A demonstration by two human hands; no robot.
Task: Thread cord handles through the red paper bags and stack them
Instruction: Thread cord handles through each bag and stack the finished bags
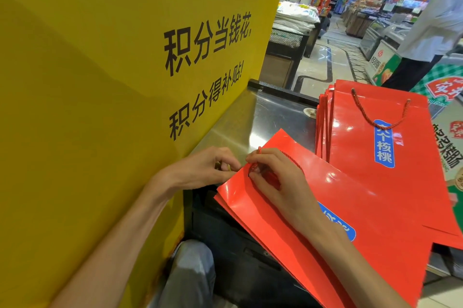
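The flat glossy red paper bag (313,197) is being threaded: the right hand (273,182) pinches the twisted red cord (288,157) at its top edge, the left hand (213,167) pinches the corner. Next, I think, the cord end must pass the hole.

Bright shop light, glare on glossy bags (375,195), edges bowed.

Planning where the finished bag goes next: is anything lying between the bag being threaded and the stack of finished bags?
Nothing visible. The bag under the right hand and left hand reaches right up to the stack on its far right; no loose object lies between them, and only a cord handle rests on the stack.
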